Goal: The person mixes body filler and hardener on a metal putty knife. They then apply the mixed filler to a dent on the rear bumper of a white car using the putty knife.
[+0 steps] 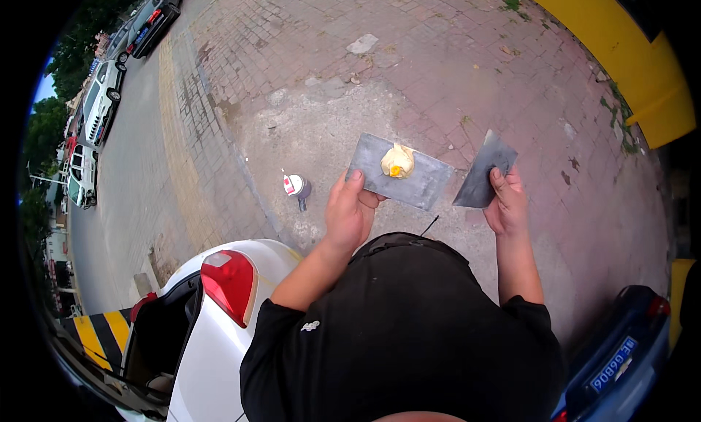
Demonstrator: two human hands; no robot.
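Observation:
My left hand point(350, 214) grips the near left edge of a flat grey putty board point(431, 186), thumb on top and fingers underneath. On the board sits a mound of cream-coloured putty point(399, 156) with a small orange-yellow dab point(395, 171) on its near side. To the right, my right hand point(507, 203) is closed on a grey putty scraper point(483, 175), a thin flat blade held tilted, its lower left corner close to the board's right end. A narrow gap shows between board and scraper. The undersides of both are hidden.
A can with a white and red top point(293, 185) stands on the concrete to the left. Close on my left is a white car point(226, 349) with a red tail lamp. A blue car point(621, 382) is at lower right, a yellow panel point(621, 50) at upper right. Parked cars line the far left road.

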